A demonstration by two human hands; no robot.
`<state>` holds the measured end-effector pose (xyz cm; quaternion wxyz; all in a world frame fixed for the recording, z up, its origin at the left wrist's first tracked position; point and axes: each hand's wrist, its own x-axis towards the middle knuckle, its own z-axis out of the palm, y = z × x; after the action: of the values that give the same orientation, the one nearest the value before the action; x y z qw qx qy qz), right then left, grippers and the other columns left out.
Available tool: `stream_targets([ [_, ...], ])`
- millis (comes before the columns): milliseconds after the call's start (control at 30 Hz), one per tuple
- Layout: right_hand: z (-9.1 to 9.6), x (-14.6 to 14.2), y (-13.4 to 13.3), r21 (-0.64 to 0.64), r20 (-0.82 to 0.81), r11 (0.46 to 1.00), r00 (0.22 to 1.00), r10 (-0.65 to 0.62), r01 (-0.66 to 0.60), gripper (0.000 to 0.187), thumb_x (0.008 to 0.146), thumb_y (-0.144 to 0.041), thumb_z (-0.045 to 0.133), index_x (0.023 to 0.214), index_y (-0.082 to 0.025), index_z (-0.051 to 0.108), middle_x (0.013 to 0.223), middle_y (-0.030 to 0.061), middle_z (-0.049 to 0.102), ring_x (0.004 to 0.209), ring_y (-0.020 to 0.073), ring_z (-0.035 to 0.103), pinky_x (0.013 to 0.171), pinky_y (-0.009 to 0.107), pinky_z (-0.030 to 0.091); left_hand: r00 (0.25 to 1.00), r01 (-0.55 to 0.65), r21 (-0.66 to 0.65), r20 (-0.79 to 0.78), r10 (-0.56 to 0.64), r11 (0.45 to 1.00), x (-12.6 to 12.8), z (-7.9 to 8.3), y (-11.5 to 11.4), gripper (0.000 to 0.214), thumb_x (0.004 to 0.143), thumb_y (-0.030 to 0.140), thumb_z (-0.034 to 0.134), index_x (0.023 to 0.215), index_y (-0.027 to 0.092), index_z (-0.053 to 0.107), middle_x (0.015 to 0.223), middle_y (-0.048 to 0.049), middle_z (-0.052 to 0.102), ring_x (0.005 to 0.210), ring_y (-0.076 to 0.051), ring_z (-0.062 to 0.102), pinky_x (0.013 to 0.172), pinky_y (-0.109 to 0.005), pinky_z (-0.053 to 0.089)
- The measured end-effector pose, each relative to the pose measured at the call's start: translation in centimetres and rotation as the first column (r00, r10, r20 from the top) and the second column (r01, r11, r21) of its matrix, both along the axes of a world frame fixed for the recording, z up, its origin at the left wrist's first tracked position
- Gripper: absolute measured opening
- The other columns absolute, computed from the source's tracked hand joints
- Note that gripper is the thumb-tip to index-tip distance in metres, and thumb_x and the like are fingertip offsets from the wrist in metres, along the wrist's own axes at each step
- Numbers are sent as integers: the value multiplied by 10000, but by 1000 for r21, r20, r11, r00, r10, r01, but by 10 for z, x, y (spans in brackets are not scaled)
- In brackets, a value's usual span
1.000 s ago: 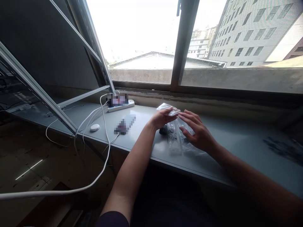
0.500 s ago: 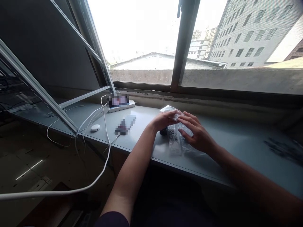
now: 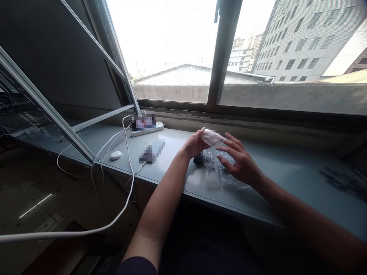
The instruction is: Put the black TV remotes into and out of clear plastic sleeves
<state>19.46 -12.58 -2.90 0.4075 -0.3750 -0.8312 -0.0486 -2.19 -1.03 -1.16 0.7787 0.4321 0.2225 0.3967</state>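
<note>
Pinched in my left hand [image 3: 195,144] is a thin clear plastic bag [image 3: 212,137], raised above the table. My right hand [image 3: 240,162] is on the bag's right side with its fingers spread. One or two of its fingers reach the bag's edge; whether they are inside it I cannot tell. Below both hands lie flat clear bags [image 3: 212,176] with small dark items in them, partly hidden by my right hand. A black object with what look like buttons [image 3: 198,159] rests beside them, under my left wrist.
Left on the grey table [image 3: 172,168] are a blurred phone-like item [image 3: 151,151] with a cable, a round white puck [image 3: 116,155] and a white power strip [image 3: 147,130]. A white cable [image 3: 132,179] loops past the front edge. Dark items [image 3: 344,181] lie far right. Metal framing [image 3: 65,126] leans left.
The plastic bag now shows more fully, spread out between my hands. My left hand has turned slightly, and the fingers of my right hand have spread wider.
</note>
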Motion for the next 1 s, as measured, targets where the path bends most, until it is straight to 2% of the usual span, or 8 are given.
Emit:
stream_targets([
  [133,-2,-1,1,-17,5,1000,1000,7,-7,540,1113,-359,700,1646,-289,652,1649,132,670,1727,429,363,1296,744,475,1000,-11,-49,22,12,999,2,2,0,374,1133,360,565,1291,150,832,1256,-143,865,1128,-242,840,1093,-346,628],
  [267,0,-2,-2,-52,29,998,999,35,-34,543,1115,-351,711,1655,-346,658,1731,78,604,1764,409,279,1322,725,452,1000,29,-49,0,-29,998,6,1,-2,370,1120,350,584,1305,135,822,1259,-157,862,1069,-251,845,1054,-352,635],
  [333,1,-2,-3,-49,22,998,998,52,-51,490,1109,-353,728,1599,-363,714,1757,49,579,1765,406,276,1323,723,451,999,-47,-56,23,48,997,6,-1,0,370,1120,359,577,1298,142,819,1295,-161,853,1091,-263,841,1039,-359,638],
  [400,2,-1,-3,-34,0,998,998,62,-62,438,1102,-355,747,1539,-345,766,1750,53,587,1757,407,298,1317,726,455,980,-188,-83,56,193,979,4,-2,5,363,1125,354,555,1276,147,813,1310,-155,850,1109,-257,835,1019,-346,639],
  [500,5,1,-4,-32,-34,997,997,70,-71,382,1100,-355,754,1477,-328,813,1699,66,640,1743,404,337,1312,726,463,901,-395,-155,125,415,905,-2,-5,14,358,1137,324,509,1251,139,793,1284,-148,854,1119,-229,831,982,-308,638],
  [600,7,0,-4,-47,-54,996,996,70,-73,338,1101,-363,755,1426,-331,844,1637,71,697,1715,399,398,1293,710,496,820,-493,-236,196,538,837,-9,-5,21,357,1139,301,486,1281,133,767,1238,-139,858,1108,-208,830,990,-303,637],
  [867,9,-4,-5,-36,-113,998,993,43,-48,346,1095,-430,763,1405,-291,834,1459,115,801,1554,417,610,1220,686,572,776,-534,-296,199,598,792,-16,1,19,435,1176,365,424,1385,158,745,1238,-134,856,1106,-204,833,960,-298,646],
  [1000,12,-5,-5,-46,-159,999,987,6,-14,333,1097,-480,752,1365,-303,843,1427,119,800,1531,420,628,1229,662,567,796,-554,-236,129,591,798,-16,3,18,398,1155,374,475,1316,155,766,1258,-139,857,1089,-207,833,881,-274,650],
])
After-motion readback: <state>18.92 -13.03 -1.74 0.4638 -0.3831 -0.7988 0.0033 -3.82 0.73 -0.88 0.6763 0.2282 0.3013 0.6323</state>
